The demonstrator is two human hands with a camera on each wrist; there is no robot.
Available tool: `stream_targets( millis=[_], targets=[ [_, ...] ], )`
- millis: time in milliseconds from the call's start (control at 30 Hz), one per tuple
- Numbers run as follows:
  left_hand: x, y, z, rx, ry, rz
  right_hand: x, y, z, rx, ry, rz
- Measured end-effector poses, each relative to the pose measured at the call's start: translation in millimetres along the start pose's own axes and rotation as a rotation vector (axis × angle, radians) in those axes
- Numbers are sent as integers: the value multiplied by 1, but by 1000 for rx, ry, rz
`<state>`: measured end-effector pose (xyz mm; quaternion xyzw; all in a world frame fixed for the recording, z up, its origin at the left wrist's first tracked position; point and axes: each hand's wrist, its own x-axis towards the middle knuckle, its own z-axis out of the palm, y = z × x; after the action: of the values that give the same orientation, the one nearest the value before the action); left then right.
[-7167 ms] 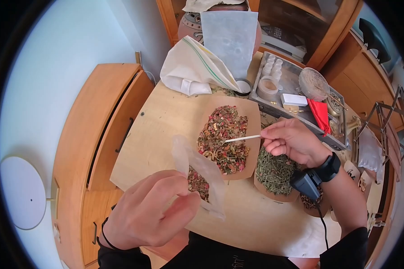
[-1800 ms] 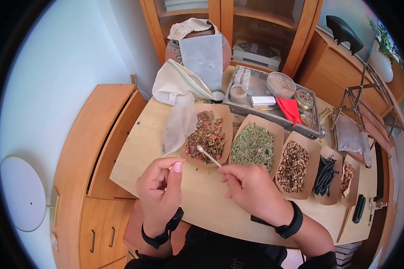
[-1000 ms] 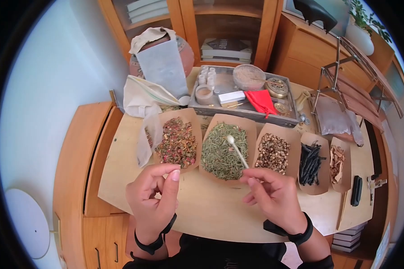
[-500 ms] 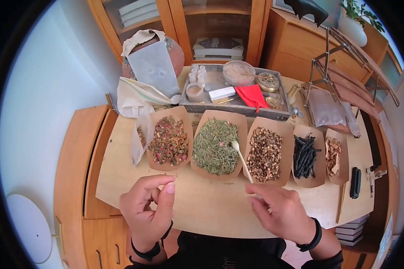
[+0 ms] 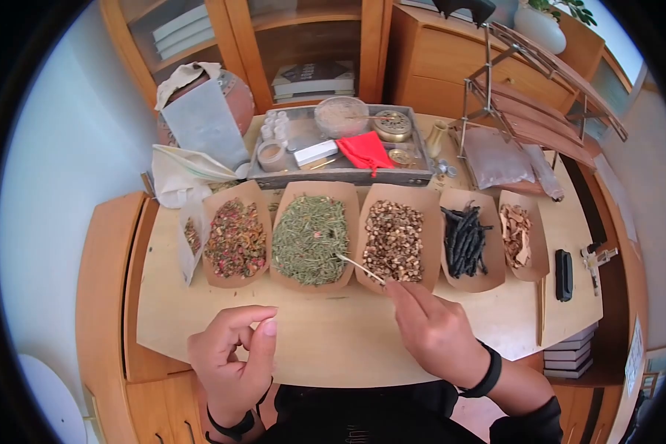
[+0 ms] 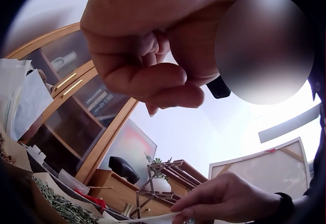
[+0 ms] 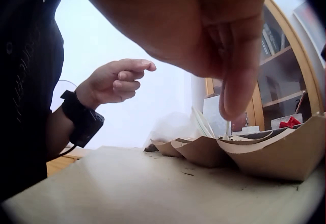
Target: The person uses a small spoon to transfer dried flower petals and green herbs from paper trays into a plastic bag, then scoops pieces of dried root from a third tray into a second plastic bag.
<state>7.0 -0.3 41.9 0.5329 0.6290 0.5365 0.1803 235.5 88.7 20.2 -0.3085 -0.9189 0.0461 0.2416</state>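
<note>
In the head view my right hand pinches a thin white stick, whose small rounded end lies over the right side of the green dried herb. The stick crosses the lower left of a paper tray of brown chopped pieces; contact cannot be told. My left hand is raised over the table's front left, fingers loosely curled, thumb near the index fingertip, with nothing visible held. The right wrist view shows the left hand above the table, beside the paper trays.
Left of the green herb are a tray of red-brown petals and a translucent bag. To the right lie black pieces and pale wood pieces. Behind stands a grey tray with jars and a red pouch.
The view has shifted to the right along the trays. The stick's tip has passed from the petals to the green herb, held in my right hand. My left hand keeps its curled pose.
</note>
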Motion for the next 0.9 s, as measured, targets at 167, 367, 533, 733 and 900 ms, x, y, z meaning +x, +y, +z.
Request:
stream_targets(
  millis=[167, 367, 533, 733, 900],
  targets=[
    [-1, 7, 0, -29, -25, -39, 9, -1, 12, -78, 73, -8],
    [2, 6, 2, 22, -26, 15, 15, -7, 14, -13, -28, 28],
    [18, -1, 5, -12, 1, 22, 16, -5, 18, 144, -77, 65],
    [28, -2, 15, -53, -49, 19, 11, -4, 9, 215, -70, 110],
    [31, -2, 12, -15, -51, 24, 17, 53, -36, 181, 96, 271]
  ],
)
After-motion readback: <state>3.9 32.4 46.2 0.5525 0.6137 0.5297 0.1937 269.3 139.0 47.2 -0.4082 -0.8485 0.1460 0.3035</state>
